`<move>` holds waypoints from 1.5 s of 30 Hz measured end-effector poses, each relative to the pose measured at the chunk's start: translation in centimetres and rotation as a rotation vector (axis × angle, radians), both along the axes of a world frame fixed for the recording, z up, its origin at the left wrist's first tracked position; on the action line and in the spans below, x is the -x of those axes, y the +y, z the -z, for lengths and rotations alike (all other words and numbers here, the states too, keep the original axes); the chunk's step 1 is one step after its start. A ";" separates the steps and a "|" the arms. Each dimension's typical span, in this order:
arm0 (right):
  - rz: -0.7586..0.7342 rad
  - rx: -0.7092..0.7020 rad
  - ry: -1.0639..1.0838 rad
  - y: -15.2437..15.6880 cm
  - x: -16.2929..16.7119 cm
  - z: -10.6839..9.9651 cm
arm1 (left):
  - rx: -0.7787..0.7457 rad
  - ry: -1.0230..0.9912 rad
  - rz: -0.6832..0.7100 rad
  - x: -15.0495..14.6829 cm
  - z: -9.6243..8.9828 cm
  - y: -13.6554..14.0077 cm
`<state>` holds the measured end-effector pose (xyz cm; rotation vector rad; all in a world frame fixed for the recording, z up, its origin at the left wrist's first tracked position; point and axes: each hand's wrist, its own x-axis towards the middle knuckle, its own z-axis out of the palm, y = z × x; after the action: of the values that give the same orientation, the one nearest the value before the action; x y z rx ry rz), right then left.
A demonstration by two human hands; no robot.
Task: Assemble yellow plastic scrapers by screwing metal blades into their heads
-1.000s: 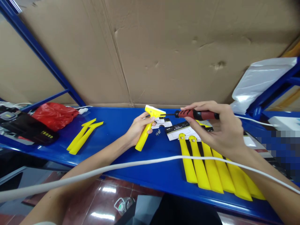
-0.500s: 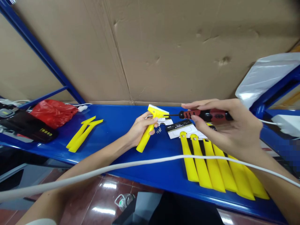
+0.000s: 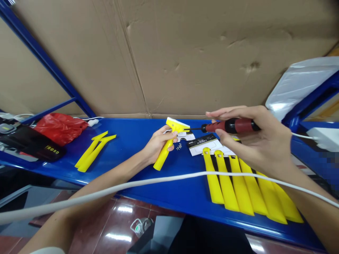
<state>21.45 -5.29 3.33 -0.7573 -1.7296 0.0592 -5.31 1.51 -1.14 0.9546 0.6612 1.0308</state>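
Note:
My left hand (image 3: 156, 144) is closed around a yellow scraper (image 3: 163, 155), just below its wide head, with the handle pointing down toward me. In my right hand (image 3: 262, 141) is a red and black screwdriver (image 3: 230, 126), gripped between thumb and fingers. Its thin shaft points left and the tip meets the side of the scraper's head; whether it sits in a screw I cannot tell. Small screws (image 3: 179, 146) lie on the blue table beside my left hand. Printed cards (image 3: 202, 144) rest under the screwdriver.
Several yellow handles (image 3: 227, 183) lie in a row at the right, and two yellow scrapers (image 3: 95, 151) at the left. A red plastic bag (image 3: 59, 127) and a black case (image 3: 31, 139) sit far left. A white cable (image 3: 148, 180) crosses in front. Cardboard (image 3: 201, 60) stands behind.
The screwdriver has turned in my right hand, whose fingers have shifted slightly. The scraper stays in my left hand at nearly the same place.

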 end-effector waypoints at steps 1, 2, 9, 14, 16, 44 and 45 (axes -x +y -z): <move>-0.029 -0.012 -0.015 0.0 -0.1 0.0 | 0.002 -0.002 0.000 0.0 0.0 0.0; -0.048 -0.021 -0.033 0.1 -0.3 -0.1 | 0.004 -0.003 0.001 0.0 0.0 0.0; 0.051 -0.036 -0.078 0.1 -0.6 -0.3 | 0.015 0.010 0.004 0.0 0.0 0.0; 0.233 -0.133 -0.050 0.6 -1.0 0.2 | 0.018 0.026 0.027 -0.2 0.1 -0.3; 0.124 -0.096 -0.054 1.0 -1.3 0.2 | 0.023 0.024 0.023 -0.2 0.0 -0.3; 0.083 -0.125 0.039 1.9 -1.2 0.6 | 0.008 -0.032 0.021 0.2 -0.2 0.1; 0.070 -0.125 0.050 1.9 -1.1 0.6 | 0.010 -0.033 0.023 0.2 -0.1 0.1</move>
<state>22.51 -3.35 2.69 -0.7171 -1.6422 -0.0768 -5.46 1.66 -1.00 0.9324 0.6259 1.0206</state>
